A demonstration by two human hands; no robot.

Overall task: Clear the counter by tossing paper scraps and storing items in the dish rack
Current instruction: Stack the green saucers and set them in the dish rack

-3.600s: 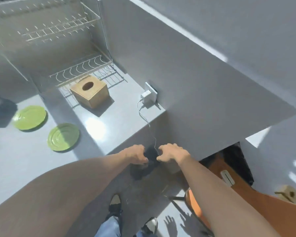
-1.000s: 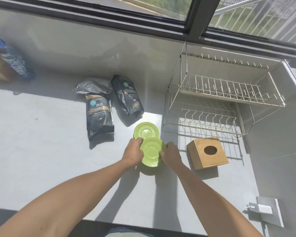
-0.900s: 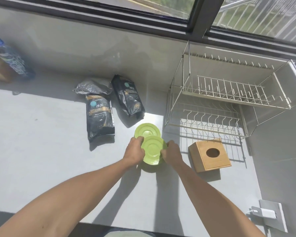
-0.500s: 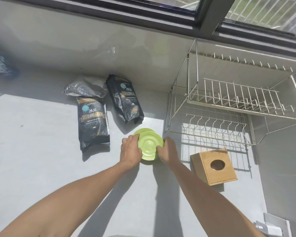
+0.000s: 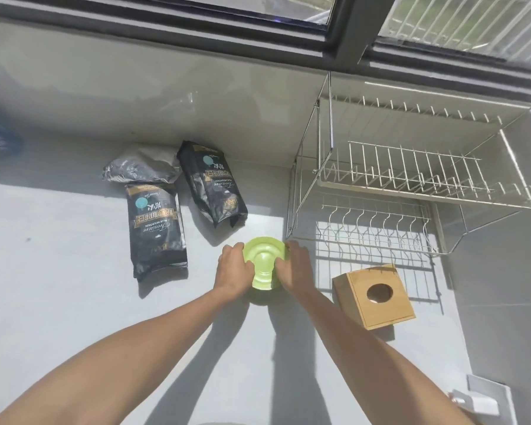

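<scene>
Both hands clamp the green plates: left hand and right hand grip opposite rims, low over the counter. Storing step, I'd say; next comes a lift rightward into the dish rack just beside, clearing the wooden box.

Green plates between left hand and right hand

arms: bare, no sleeves | left hand: ungloved | right hand: ungloved
</scene>
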